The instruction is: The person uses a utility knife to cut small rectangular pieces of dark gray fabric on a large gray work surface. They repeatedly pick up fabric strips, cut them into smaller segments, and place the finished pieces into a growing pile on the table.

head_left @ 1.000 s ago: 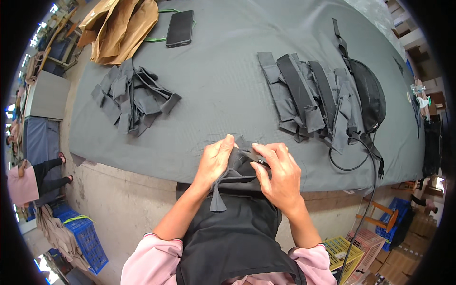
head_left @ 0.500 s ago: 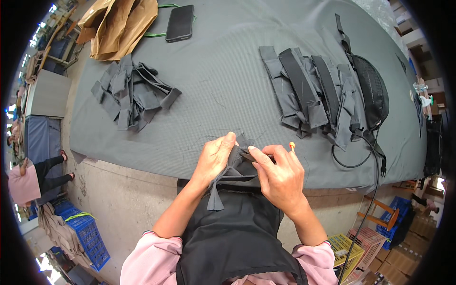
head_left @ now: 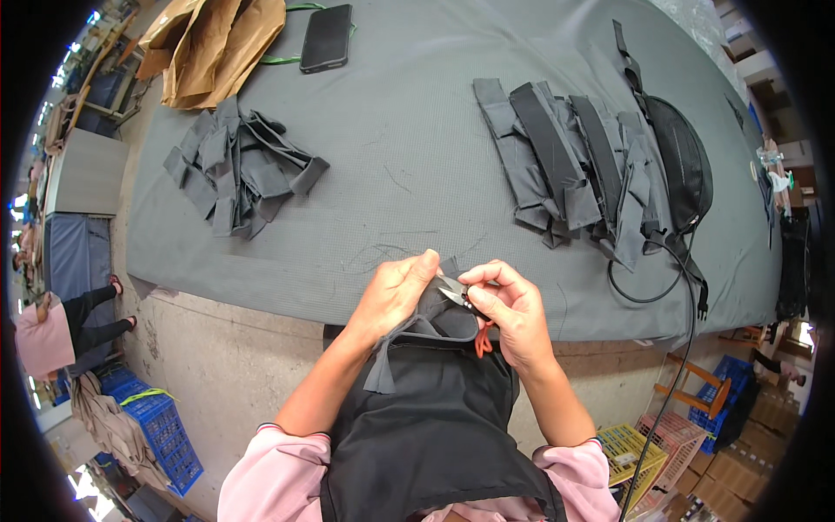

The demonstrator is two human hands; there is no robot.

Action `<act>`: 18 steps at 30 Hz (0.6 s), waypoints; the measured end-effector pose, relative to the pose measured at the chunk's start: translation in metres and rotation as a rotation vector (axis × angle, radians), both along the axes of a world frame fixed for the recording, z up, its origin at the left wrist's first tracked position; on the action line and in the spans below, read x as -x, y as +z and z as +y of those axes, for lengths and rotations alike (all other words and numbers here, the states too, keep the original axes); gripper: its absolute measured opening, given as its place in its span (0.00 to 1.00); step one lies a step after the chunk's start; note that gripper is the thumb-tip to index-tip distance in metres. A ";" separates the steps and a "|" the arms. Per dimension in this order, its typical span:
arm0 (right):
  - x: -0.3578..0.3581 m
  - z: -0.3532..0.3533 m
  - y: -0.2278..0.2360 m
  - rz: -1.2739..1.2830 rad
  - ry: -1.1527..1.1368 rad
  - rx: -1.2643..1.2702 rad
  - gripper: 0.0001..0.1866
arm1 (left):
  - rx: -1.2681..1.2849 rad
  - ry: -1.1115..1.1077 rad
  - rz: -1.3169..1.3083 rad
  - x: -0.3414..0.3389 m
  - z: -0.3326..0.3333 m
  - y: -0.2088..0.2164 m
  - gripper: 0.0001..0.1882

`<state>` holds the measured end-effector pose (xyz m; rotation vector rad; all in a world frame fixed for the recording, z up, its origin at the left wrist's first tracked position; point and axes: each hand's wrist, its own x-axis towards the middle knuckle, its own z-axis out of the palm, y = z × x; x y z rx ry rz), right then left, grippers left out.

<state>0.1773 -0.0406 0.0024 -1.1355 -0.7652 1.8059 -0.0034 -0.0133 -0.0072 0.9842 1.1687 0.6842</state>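
by the table (head_left: 374, 174), the left hand (head_left: 393, 297) pinched grey fabric (head_left: 454, 323); the right hand (head_left: 515, 315) held snips (head_left: 453, 296), probably safest angled shallowly.

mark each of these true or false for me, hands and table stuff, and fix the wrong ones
1. The right hand holds small snips. True.
2. The left hand is empty. False: it holds grey fabric.
3. The phone lies beside the brown paper bag. True.
4. The black pouch lies left of the phone. False: it lies to the right, beside the grey strips.
5. A red-orange loop hangs by the right hand. True.
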 end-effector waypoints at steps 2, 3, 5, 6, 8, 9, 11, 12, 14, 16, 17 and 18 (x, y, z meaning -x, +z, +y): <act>0.001 -0.003 0.000 -0.016 0.019 0.005 0.09 | -0.034 -0.020 0.014 0.000 -0.001 -0.001 0.26; 0.000 -0.005 0.000 -0.071 0.034 -0.015 0.09 | -0.048 -0.029 0.018 0.000 -0.001 -0.003 0.26; 0.000 -0.005 0.001 -0.337 0.051 -0.234 0.10 | -0.052 -0.024 0.018 0.000 -0.001 -0.005 0.26; 0.001 -0.003 0.003 -0.547 0.053 -0.435 0.10 | -0.042 -0.011 0.016 -0.001 -0.001 -0.005 0.26; 0.003 -0.002 0.008 -0.827 0.069 -0.682 0.12 | -0.032 -0.006 0.026 -0.001 -0.001 -0.006 0.26; 0.004 -0.002 0.013 -0.898 0.082 -0.728 0.12 | -0.032 -0.015 0.037 0.000 -0.001 -0.007 0.27; 0.006 -0.003 0.025 -0.990 0.132 -0.730 0.15 | -0.018 -0.020 0.032 0.000 0.001 -0.007 0.27; 0.005 -0.004 0.026 -0.994 0.134 -0.739 0.15 | -0.002 -0.018 0.015 -0.001 0.001 -0.005 0.27; 0.003 -0.005 0.026 -1.001 0.141 -0.757 0.16 | 0.010 -0.024 -0.005 0.000 0.002 -0.006 0.27; 0.001 -0.003 0.033 -1.016 0.172 -0.780 0.16 | 0.008 -0.039 -0.009 0.003 0.001 -0.012 0.27; 0.001 -0.001 0.035 -1.023 0.188 -0.792 0.16 | -0.002 -0.042 -0.003 0.003 0.001 -0.012 0.27; -0.001 0.000 0.035 -1.033 0.186 -0.814 0.17 | -0.013 -0.046 0.000 0.002 0.000 -0.010 0.27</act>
